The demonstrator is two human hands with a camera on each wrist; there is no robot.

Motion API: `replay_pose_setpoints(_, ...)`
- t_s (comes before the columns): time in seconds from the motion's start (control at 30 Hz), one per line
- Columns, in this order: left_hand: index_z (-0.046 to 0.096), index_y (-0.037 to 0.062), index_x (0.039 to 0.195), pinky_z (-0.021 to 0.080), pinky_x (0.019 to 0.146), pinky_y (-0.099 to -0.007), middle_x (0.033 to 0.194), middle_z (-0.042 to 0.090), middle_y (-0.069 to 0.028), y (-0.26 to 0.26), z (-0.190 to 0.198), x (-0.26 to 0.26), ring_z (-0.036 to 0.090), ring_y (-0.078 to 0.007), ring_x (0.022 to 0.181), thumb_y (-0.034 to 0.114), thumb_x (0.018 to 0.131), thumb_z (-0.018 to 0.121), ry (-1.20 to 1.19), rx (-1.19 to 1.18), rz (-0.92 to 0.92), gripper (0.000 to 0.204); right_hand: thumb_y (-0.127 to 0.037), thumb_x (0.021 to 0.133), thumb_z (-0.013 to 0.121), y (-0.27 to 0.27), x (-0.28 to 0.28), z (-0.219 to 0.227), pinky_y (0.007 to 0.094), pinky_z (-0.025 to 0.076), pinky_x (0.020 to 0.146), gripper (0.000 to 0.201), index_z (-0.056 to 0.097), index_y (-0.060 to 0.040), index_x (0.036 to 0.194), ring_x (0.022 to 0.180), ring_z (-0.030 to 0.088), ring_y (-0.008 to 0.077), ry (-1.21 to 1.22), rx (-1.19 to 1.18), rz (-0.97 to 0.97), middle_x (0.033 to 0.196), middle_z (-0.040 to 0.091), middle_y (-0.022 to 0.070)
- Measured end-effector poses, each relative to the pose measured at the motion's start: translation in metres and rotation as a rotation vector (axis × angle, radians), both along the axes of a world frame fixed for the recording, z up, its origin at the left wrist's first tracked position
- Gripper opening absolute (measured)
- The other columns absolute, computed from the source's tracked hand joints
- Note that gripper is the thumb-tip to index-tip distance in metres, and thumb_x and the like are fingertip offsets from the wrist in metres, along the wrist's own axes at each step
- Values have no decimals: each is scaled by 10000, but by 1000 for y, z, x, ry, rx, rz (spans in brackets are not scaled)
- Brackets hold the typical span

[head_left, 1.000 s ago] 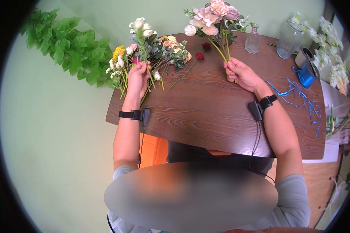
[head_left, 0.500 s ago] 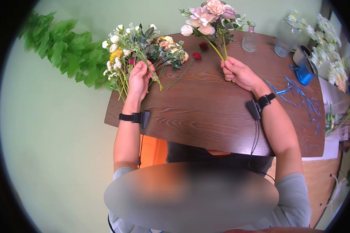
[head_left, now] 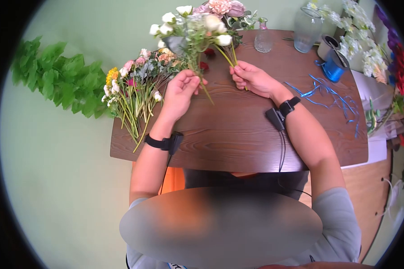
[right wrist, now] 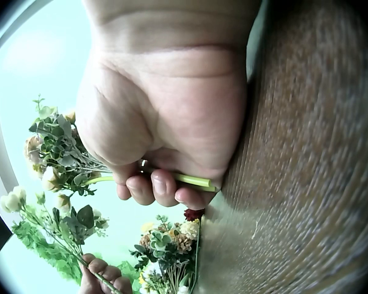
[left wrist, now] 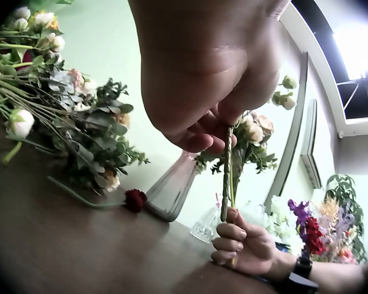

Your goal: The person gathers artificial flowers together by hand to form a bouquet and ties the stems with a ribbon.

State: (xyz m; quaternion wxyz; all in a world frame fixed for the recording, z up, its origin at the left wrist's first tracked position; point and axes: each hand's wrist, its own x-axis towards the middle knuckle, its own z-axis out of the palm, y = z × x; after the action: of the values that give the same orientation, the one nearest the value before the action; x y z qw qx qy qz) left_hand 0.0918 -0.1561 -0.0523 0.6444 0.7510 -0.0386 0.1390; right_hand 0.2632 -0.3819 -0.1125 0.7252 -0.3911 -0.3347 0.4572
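Two hands work above a dark wooden worktop (head_left: 238,134). Left hand (head_left: 180,92) pinches the stem of a white-bud spray (head_left: 188,31), held upright over the worktop. Right hand (head_left: 251,78), just beside it, is curled round the yellow-green stems of a pink-and-white bouquet (head_left: 220,13). Loose mixed flowers (head_left: 134,85) lie at the left edge; blue ribbon scraps (head_left: 327,96) lie right. Farther back stand a small glass vase (head_left: 263,39) and a taller glass jar (head_left: 307,29).

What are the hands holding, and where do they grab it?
The left hand pinches a white-flower sprig low on its stem. The right hand grips a bouquet by its stem ends.
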Motion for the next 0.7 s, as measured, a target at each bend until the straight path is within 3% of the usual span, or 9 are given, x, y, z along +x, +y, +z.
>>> replay_pose_setpoints(0.17,636,2,1088,508,747,-252,1025,728,-82,-33,-2,27,619,-95,810,110,1065,576,42,-14,-6,125,-257,1130,454,1,2,-4,232,394,686,191,565,-109,1084,767,471,84,-8,35,0,878,536,-27)
replay_pose_setpoints(0.23,630,6,1083,510,731,-250,988,720,-63,-40,-5,37,643,-96,830,118,1062,585,47,22,-1,123,-271,1130,452,2,4,-7,233,437,725,207,574,-104,1134,879,581,108,-57,35,-7,1005,636,19)
replay_pose_setpoints(0.33,631,3,1055,504,701,-249,915,706,-41,-45,-10,49,667,-102,831,129,1058,591,65,80,27,132,-285,1128,457,-1,-8,8,250,472,757,232,581,-98,1184,944,627,133,-74,24,-18,1104,674,65)
replay_pose_setpoints(0.57,651,-36,1019,496,684,-281,823,705,-67,-50,-5,60,668,-126,772,121,1031,601,86,405,207,166,-315,1127,459,3,-1,-3,277,508,777,276,581,-90,1230,867,631,144,-76,25,-4,1010,679,67)
replay_pose_setpoints(0.7,662,-37,1034,525,714,-306,841,729,-98,-54,-9,65,681,-142,770,123,1028,597,-13,364,212,172,-325,1128,460,2,0,-3,239,446,701,282,586,-92,1225,773,547,99,-138,16,-8,881,614,10)
